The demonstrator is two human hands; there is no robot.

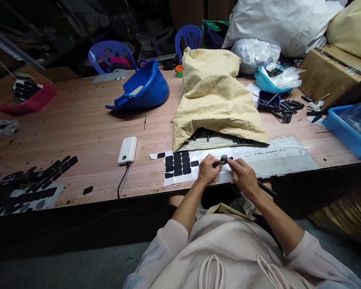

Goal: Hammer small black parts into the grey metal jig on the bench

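Note:
My left hand (209, 168) is closed on a small black part with a round grey end (224, 159), held just above the front edge of the table. My right hand (244, 176) is closed too, its fingertips against the right side of that part. A black rod (267, 188) sticks out behind my right hand, toward my body; its front end is hidden by the fingers. Left of my left hand lies a white sheet with black rounded stickers (178, 163) in rows. A grey plastic-covered sheet (276, 160) lies under and right of my right hand.
Ahead stands a yellow woven sack (216, 96), black pieces showing at its mouth. A white power bank (128, 150) with a cable and a blue scoop-like basin (150, 88) are to the left. Black parts (289, 108) lie at right, near a blue basket (349, 128).

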